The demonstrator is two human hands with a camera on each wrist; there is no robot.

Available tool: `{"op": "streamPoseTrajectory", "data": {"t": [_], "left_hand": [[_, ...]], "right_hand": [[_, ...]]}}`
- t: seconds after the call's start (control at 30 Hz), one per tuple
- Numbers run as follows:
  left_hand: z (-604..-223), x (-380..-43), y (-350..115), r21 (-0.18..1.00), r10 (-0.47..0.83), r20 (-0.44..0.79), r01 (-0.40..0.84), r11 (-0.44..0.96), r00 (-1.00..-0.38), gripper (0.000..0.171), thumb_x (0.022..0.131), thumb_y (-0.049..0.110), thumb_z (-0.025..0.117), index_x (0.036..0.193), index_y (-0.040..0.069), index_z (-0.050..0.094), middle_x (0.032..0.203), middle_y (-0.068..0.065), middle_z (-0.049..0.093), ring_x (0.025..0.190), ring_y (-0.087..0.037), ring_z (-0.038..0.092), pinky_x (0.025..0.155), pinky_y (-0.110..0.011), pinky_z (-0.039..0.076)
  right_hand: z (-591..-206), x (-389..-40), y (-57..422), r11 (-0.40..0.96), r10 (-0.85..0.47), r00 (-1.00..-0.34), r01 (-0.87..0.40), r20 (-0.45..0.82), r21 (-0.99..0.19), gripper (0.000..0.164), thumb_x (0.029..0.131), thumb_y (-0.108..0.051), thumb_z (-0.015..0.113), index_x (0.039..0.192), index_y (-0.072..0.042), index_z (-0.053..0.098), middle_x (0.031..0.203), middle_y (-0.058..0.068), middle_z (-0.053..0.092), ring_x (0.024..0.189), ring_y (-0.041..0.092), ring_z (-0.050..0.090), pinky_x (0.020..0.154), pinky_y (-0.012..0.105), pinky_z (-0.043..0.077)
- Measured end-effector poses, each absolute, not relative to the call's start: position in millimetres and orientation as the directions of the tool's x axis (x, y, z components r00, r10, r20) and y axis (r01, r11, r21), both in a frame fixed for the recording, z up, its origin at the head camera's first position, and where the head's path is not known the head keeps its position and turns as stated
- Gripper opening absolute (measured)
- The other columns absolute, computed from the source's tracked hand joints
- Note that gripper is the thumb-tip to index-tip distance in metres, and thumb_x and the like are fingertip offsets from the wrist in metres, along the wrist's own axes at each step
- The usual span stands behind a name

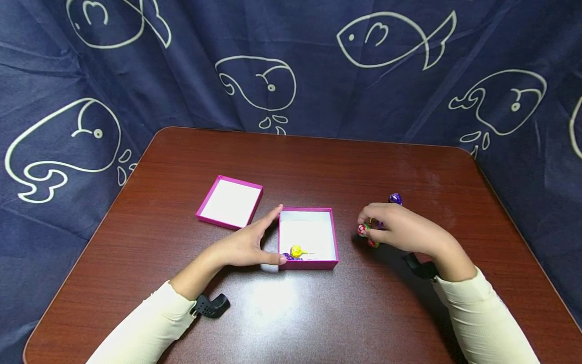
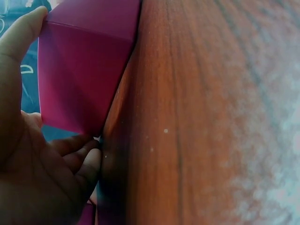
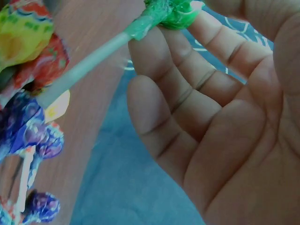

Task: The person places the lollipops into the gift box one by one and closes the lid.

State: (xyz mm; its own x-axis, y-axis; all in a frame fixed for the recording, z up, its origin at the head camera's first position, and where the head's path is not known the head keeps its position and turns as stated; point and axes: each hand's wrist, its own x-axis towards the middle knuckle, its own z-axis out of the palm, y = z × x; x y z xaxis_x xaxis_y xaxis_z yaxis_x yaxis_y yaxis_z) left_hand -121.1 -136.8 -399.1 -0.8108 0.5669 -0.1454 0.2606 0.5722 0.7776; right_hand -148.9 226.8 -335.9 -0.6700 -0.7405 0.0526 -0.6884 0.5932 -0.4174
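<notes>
A pink box (image 1: 309,265) with a white inside sits mid-table, its mouth facing up. Inside, along its front wall, lie a yellow lollipop (image 1: 297,251) and a purple lollipop (image 1: 288,257). My left hand (image 1: 245,246) holds the box by its left side, thumb at the front corner and a finger at the back one. To the right of the box, my right hand (image 1: 403,227) pinches a lollipop (image 1: 362,229) by its wrapped head. Its green wrapper (image 3: 180,11) and white stick show in the right wrist view.
Several wrapped lollipops lie by my right hand, among them a purple one (image 1: 395,198) behind it and a red one (image 1: 373,243) partly under it. The box's pink lid (image 1: 224,224) lies inside-up at the back left. A blue curtain (image 1: 313,30) hangs behind the brown table (image 1: 345,323).
</notes>
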Motion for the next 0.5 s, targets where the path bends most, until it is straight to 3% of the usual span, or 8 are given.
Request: {"op": "streamPoseTrajectory", "data": {"t": [0.5], "left_hand": [[-400.2, -121.9, -137.3, 0.765, 0.569, -0.136, 0.28, 0.58, -0.811, 0.114, 0.079, 0.052, 0.079, 0.161, 0.022, 0.005, 0.164, -0.002, 0.015, 0.146, -0.018, 0.02, 0.118, -0.043, 0.021]], "right_hand": [[-330.6, -158.0, 201.8, 0.562, -0.77, -0.636, -0.712, 0.048, -0.421, 0.016, 0.089, -0.004, 0.067, 0.099, -0.016, 0.067, 0.095, -0.009, 0.06, 0.082, 0.006, 0.056, 0.074, 0.031, 0.05]]}}
